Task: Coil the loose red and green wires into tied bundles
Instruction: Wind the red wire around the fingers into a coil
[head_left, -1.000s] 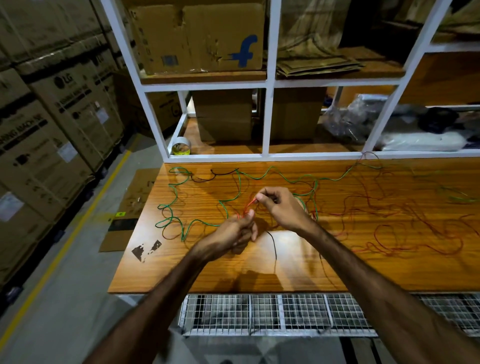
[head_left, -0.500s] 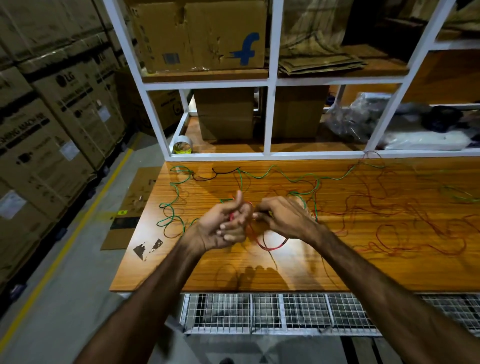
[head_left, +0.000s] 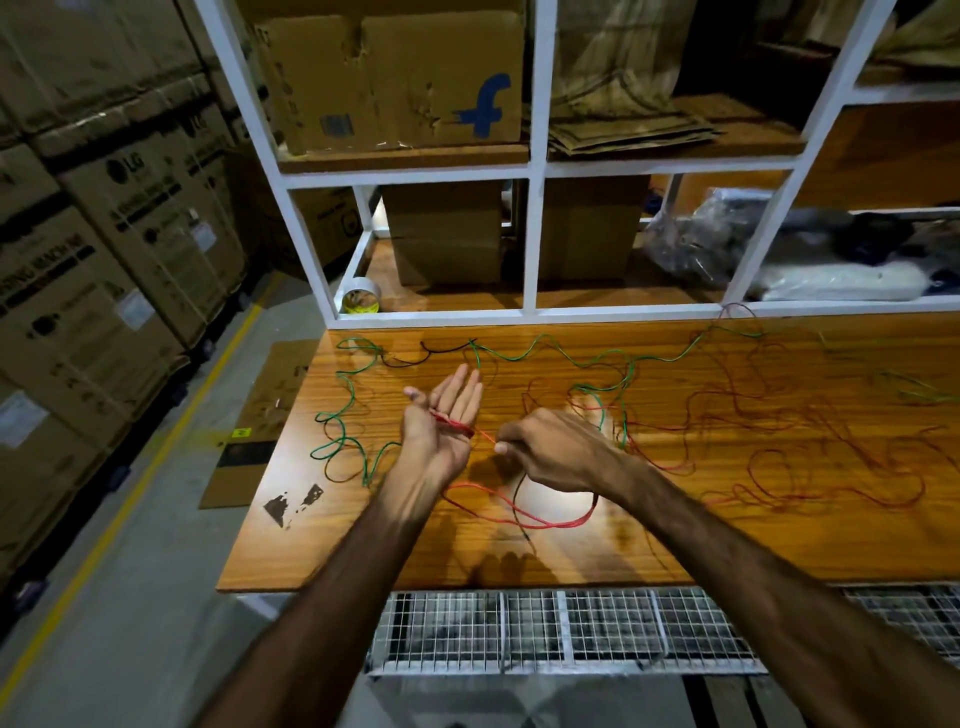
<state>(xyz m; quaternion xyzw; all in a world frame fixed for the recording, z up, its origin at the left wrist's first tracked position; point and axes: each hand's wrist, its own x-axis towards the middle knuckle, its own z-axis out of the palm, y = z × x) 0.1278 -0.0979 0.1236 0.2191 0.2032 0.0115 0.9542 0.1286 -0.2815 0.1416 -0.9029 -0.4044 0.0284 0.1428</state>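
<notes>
Red wire (head_left: 519, 512) loops near the table's front edge; we wind it across our flat, straight-fingered left hand (head_left: 445, 423), right hand (head_left: 550, 451) pinching the strand. Next: another wrap, kept taut. Green wire (head_left: 545, 353) lies loose toward the back edge.

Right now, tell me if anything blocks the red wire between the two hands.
Nothing visible does. The red wire runs free from the left hand, where it is wrapped across the palm, to the right hand, which pinches it.

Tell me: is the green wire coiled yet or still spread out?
Spread out. The green wire snakes loosely across the table, untouched. The left hand has red wire across its palm; the right hand pinches it.
</notes>
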